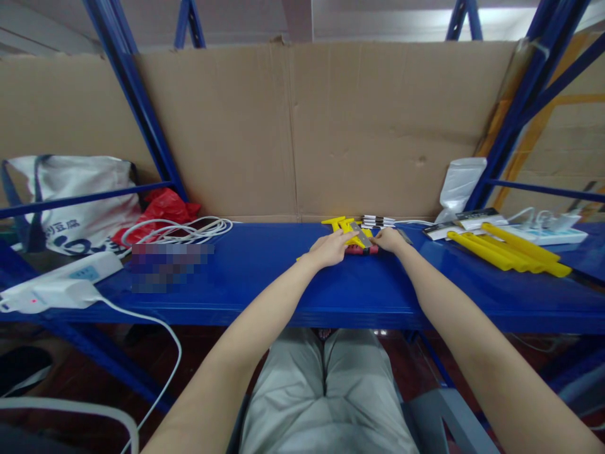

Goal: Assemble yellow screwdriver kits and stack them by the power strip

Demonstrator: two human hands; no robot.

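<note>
Out at the far side of the blue table, my left hand (331, 248) closes on a yellow scraper head (350, 238) fitted with a grey metal plate (362, 233). Close by on the right, my right hand (388, 239) has its fingers pinched together at the plate's edge; what lies between them is too small to make out. A red object (363, 250) shows under the plate, partly covered. More yellow T-shaped pieces (334, 221) lie just behind my left fingers. Small white packets with dark bands (378, 221) are stacked behind my right hand.
Several yellow tube handles (513, 252) lie at right beside printed packets (477, 219) and a white power strip (543, 234). At left are another power strip (89, 272), coiled white cable (208, 228), a red bag (170, 211) and a cloth bag (85, 202). Cardboard (368, 126) walls the back.
</note>
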